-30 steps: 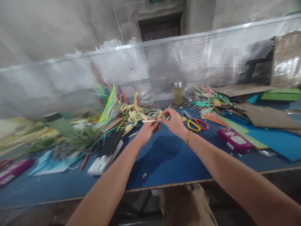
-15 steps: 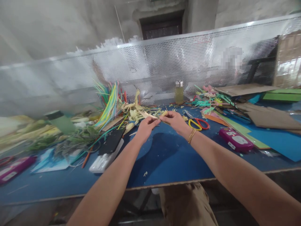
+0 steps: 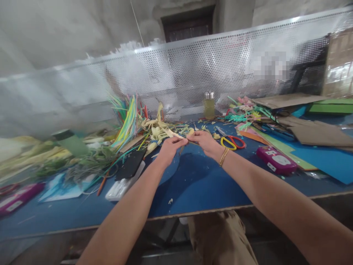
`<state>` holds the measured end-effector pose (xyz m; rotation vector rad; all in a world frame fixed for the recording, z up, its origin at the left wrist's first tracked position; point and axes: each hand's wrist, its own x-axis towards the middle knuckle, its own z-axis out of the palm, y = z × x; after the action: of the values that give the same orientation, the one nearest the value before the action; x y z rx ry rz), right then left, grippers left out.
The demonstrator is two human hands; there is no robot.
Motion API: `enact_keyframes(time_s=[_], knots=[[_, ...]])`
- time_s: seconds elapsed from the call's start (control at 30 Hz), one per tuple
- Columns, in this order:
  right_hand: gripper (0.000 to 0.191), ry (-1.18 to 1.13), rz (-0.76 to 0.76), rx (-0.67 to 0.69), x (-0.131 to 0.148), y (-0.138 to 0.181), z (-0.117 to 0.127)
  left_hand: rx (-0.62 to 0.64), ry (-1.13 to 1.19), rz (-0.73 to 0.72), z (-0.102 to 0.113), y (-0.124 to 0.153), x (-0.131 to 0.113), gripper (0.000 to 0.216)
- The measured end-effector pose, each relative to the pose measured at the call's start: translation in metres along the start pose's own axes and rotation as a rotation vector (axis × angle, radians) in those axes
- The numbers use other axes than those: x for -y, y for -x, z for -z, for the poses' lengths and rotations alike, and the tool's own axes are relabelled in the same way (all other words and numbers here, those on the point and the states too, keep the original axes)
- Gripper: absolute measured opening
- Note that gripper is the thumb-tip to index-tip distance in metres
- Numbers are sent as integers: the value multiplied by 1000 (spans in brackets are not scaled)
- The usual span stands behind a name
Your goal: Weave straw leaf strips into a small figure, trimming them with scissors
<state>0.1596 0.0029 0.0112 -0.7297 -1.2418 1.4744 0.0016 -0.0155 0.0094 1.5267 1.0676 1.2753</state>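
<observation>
So the pale strip (image 3: 170, 133) is up in both hands, above the middle of the bench (image 3: 209, 191), a bit past halfway from the front edge to the back. One end sticks out past the left fingers toward the leafy scraps (image 3: 157, 134).

Left hand (image 3: 168, 148) is nearly closed, thumb and fingertips pinched on the strip. Right hand (image 3: 202, 140) mirrors it, fingers curled in and tips meeting the left ones, with a yellow bit (image 3: 191, 131) showing at them (can't tell if that's part of the strip). Both forearms reach in over the front edge and slant toward each other, and there's a gold bracelet (image 3: 224, 157) on the right wrist.

Best room to move is the blue stretch between the forearms, running to the front edge, with a small pale crumb (image 3: 170, 201) near that edge. Sideways is tighter: scissors (image 3: 232, 142) just beside the right hand, a purple box (image 3: 277, 160) farther right, and a phone (image 3: 130, 165) left of the left forearm. Along the back edge there's a bottle (image 3: 209, 106) by the metal screen (image 3: 193, 77).
</observation>
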Motion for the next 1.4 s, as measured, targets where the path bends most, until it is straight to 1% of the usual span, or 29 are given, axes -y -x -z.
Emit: enact_keyframes(time_s=[0.1, 0.2, 0.27, 0.4, 0.53, 0.63, 0.7, 0.77, 0.8, 0.87, 0.93, 0.97, 1.0, 1.03, 1.1, 1.17, 1.23, 1.33, 1.4], knots=[[27, 50, 75, -38, 2, 0, 2, 31, 62, 61, 1, -1, 2, 39], [26, 62, 80, -63, 3, 0, 4, 30, 125, 98, 2, -3, 3, 46], [25, 35, 53, -54, 2, -1, 5, 36, 154, 107, 1, -3, 3, 48], [23, -65, -51, -18, -1, -5, 9, 45, 169, 109, 0, -2, 0, 47], [23, -26, -152, -9, -3, -8, 15, 90, 139, 72, -2, 2, -3, 44], [23, 21, -162, 57, -3, -7, 18, 131, 88, 75, -4, 4, -3, 41], [23, 45, -142, 78, -2, -5, 17, 124, 11, 66, -4, 4, -2, 37], [24, 46, -118, 82, -1, -3, 15, 98, -118, 10, -4, 3, -3, 32], [25, 32, -109, 82, 0, -3, 13, 89, -198, -43, -4, 3, -3, 29], [28, -13, -98, 77, 0, -2, 10, 74, -353, -188, -2, 2, -5, 26], [30, -52, -87, 54, 0, -3, 7, 50, -458, -342, -2, 2, -7, 24], [31, -59, -77, 38, -2, -3, 6, 36, -488, -395, -1, 1, -8, 24], [31, -58, -64, 22, -3, -4, 6, 26, -503, -418, -1, 1, -8, 24], [31, -50, -51, 8, -4, -5, 5, 23, -503, -406, -1, 0, -7, 23], [30, -31, -26, -5, -7, -7, 7, 48, -455, -298, 0, -1, -5, 22], [29, -20, 0, -3, -8, -8, 9, 77, -348, -164, 0, -2, -3, 29], [29, -17, 29, -3, -6, -9, 11, 83, -208, -79, 1, -2, 0, 39], [29, 18, 85, -19, -4, -8, 11, 87, -72, -39, 1, -2, 1, 47], [29, 50, 121, -8, -3, -6, 9, 91, -89, -35, 0, -1, 0, 47]])
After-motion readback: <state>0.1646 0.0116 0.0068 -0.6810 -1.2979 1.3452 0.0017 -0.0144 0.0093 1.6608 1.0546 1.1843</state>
